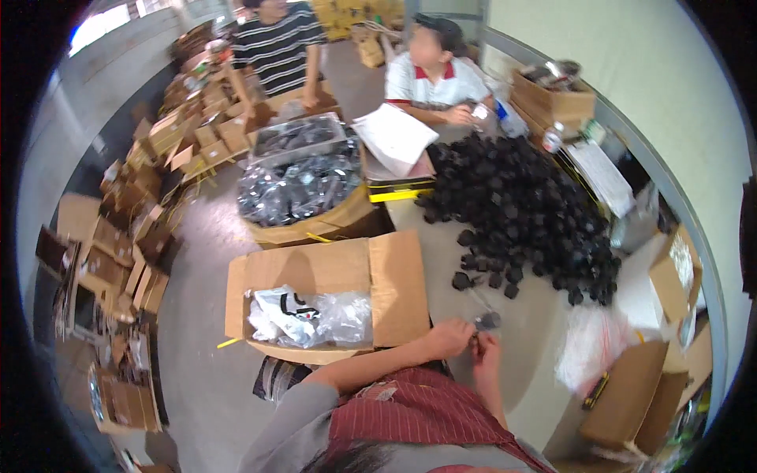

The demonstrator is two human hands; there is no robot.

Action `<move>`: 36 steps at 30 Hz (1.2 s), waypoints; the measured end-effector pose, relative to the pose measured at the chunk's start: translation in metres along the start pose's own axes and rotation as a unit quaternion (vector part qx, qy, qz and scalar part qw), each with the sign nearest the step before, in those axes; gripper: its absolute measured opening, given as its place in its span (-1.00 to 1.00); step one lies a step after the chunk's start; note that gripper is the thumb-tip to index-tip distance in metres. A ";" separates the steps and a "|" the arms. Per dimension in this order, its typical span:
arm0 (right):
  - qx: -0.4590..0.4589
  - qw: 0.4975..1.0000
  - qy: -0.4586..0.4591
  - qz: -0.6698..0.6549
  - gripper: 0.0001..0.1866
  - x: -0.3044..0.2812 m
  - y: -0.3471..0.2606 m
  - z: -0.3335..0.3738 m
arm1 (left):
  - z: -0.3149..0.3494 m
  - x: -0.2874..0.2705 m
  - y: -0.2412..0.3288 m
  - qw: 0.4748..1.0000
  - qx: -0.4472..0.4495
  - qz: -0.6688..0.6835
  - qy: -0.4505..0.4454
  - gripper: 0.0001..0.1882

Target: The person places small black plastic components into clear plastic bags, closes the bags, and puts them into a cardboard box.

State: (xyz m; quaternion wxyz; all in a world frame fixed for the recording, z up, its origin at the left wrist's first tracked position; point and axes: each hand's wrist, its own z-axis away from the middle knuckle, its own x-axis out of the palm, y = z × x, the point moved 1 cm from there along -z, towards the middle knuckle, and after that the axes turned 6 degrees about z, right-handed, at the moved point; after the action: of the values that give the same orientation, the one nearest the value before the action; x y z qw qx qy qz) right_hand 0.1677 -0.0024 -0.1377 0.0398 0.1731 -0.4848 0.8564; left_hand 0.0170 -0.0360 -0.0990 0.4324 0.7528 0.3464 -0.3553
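Observation:
My left hand [452,337] and my right hand [486,349] are close together at the near edge of the grey table [530,327], fingers closed in a pinch. Just beyond the fingertips is a small clear plastic bag [488,321] with a dark piece in it; both hands seem to grip its near end, though the exact hold is too small to see. Farther out, a large heap of small black parts [524,209] covers the table. A clear strip of plastic [479,298] lies between the heap and the bag.
An open carton [398,288] with clear bags stands left of my hands. Beyond it, a large carton [307,230] brims with bagged parts under a grey tray [335,126]. Clear bags [591,347] and a cardboard box [631,394] sit right. Two people stand across.

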 end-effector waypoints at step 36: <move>0.102 0.943 -0.180 -0.260 -0.54 -0.055 0.008 -0.022 | 0.006 0.025 -0.004 0.995 0.051 0.075 -0.045 -0.52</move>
State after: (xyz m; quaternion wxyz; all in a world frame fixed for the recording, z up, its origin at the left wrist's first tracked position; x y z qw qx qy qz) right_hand 0.2119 0.0177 -0.1732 0.1552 0.4477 -0.3318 0.8157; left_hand 0.0252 -0.0340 -0.1238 0.4338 0.7814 0.2502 -0.3723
